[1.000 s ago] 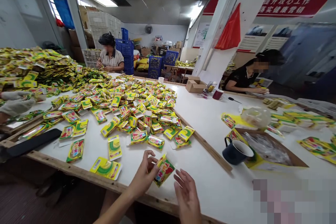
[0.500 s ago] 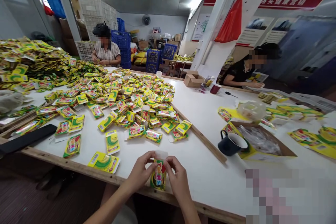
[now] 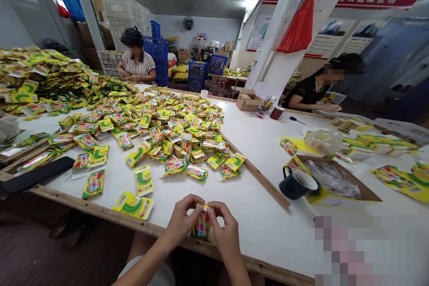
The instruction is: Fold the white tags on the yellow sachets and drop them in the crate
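Between my two hands a small printed carton (image 3: 201, 227) in yellow, green and red stands near the table's front edge. My left hand (image 3: 185, 218) pinches its upper left side, fingertips at the top edge. On the upper right side, my right hand (image 3: 224, 223) has thumb and fingers closed in the same way. The white top flap is no longer visible above the fingers. To the left of my hands lie a flat yellow carton (image 3: 133, 205) and another yellow carton (image 3: 144, 179). A large heap of similar cartons (image 3: 167, 138) spreads beyond them.
A wooden strip (image 3: 258, 172) crosses the white table (image 3: 250, 214). Right of it stand a dark mug (image 3: 295, 184) and an open box with clear plastic bags (image 3: 335, 181). A black flat object (image 3: 40, 175) lies at left. Two people (image 3: 138, 65) sit across the table.
The carton's white top flap, upright before, has gone down under my fingertips. Both hands have drawn closer together at the carton's top. The view has shifted slightly.
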A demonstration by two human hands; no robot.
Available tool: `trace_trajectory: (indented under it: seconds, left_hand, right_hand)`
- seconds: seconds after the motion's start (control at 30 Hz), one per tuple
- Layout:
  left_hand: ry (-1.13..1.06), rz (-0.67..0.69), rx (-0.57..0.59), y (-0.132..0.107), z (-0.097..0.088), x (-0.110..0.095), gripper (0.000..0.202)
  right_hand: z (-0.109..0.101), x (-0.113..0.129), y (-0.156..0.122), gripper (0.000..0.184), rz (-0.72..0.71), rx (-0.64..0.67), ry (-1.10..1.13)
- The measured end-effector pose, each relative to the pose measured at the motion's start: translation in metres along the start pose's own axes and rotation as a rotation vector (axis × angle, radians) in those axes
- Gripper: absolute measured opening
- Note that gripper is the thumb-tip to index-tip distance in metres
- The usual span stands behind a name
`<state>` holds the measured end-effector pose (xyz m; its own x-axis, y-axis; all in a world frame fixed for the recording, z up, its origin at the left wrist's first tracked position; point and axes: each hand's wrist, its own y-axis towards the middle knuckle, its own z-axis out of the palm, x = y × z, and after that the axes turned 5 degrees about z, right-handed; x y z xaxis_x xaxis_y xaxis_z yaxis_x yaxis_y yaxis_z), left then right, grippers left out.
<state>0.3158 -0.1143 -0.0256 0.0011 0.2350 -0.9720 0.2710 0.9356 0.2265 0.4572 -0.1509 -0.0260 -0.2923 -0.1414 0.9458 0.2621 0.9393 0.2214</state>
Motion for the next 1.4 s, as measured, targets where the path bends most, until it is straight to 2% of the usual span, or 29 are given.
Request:
trace_trajectory:
  seconds: [0.17, 0.3, 0.47, 0.53, 0.57, 0.63, 0.7, 0.73, 0.77, 0.83, 0.87, 0.93, 1.03, 1.1, 1.2, 1.3, 1.4]
  left_hand:
    - [-0.067, -0.054, -0.046, 0.007, 0.002, 0.007, 0.022]
    - [-0.078, -0.049, -0.014, 0.006, -0.001, 0.008, 0.024]
    - [0.007, 0.048, 0.079, 0.000, -0.009, 0.005, 0.019]
    - [0.030, 0.086, 0.087, -0.004, -0.009, 0.007, 0.018]
    - [0.031, 0.092, 0.089, -0.005, -0.009, 0.009, 0.018]
    - [0.022, 0.075, 0.083, -0.009, -0.010, 0.014, 0.029]
    - [0.035, 0.030, 0.065, -0.013, -0.011, 0.019, 0.038]
    - [0.059, 0.010, 0.055, -0.014, -0.012, 0.020, 0.036]
    - [0.089, -0.002, 0.049, -0.014, -0.011, 0.021, 0.032]
    - [0.149, -0.014, 0.061, -0.014, -0.009, 0.020, 0.024]
    - [0.171, -0.012, 0.076, -0.013, -0.007, 0.019, 0.021]
    - [0.196, -0.004, 0.102, -0.012, -0.004, 0.018, 0.018]
    - [0.210, -0.007, 0.106, -0.012, -0.006, 0.019, 0.019]
    - [0.199, -0.024, 0.081, -0.013, -0.009, 0.022, 0.021]
    - [0.171, -0.055, 0.036, -0.014, -0.013, 0.024, 0.023]
    - [0.192, -0.074, 0.020, -0.016, -0.012, 0.023, 0.024]
    - [0.245, -0.079, 0.028, -0.017, -0.009, 0.021, 0.024]
  right_hand:
    - [0.003, 0.002, 0.007, 0.025, 0.060, -0.025, -0.034]
    - [-0.001, 0.001, 0.005, 0.025, 0.085, 0.016, -0.007]
    - [0.007, -0.007, -0.005, 0.022, 0.084, 0.083, 0.083]
    - [0.000, -0.008, -0.009, 0.023, 0.084, 0.064, 0.068]
    - [-0.010, -0.007, -0.010, 0.024, 0.083, 0.032, 0.040]
    - [-0.047, -0.004, -0.014, 0.027, 0.100, -0.030, -0.060]
    - [-0.101, -0.001, -0.018, 0.029, 0.159, -0.033, -0.209]
    - [-0.128, 0.000, -0.019, 0.028, 0.220, 0.025, -0.304]
    - [-0.152, 0.000, -0.019, 0.030, 0.253, 0.025, -0.385]
    - [-0.181, -0.003, -0.013, 0.032, 0.296, 0.024, -0.464]
    - [-0.184, -0.006, -0.007, 0.033, 0.303, 0.003, -0.458]
    - [-0.169, -0.017, 0.012, 0.036, 0.299, -0.055, -0.392]
    - [-0.121, -0.039, 0.059, 0.044, 0.257, -0.153, -0.319]
    - [-0.092, -0.051, 0.096, 0.047, 0.219, -0.183, -0.311]
    - [-0.064, -0.061, 0.142, 0.044, 0.179, -0.187, -0.324]
    - [-0.049, -0.065, 0.159, 0.038, 0.167, -0.170, -0.345]
    - [-0.037, -0.068, 0.145, 0.035, 0.139, -0.128, -0.350]
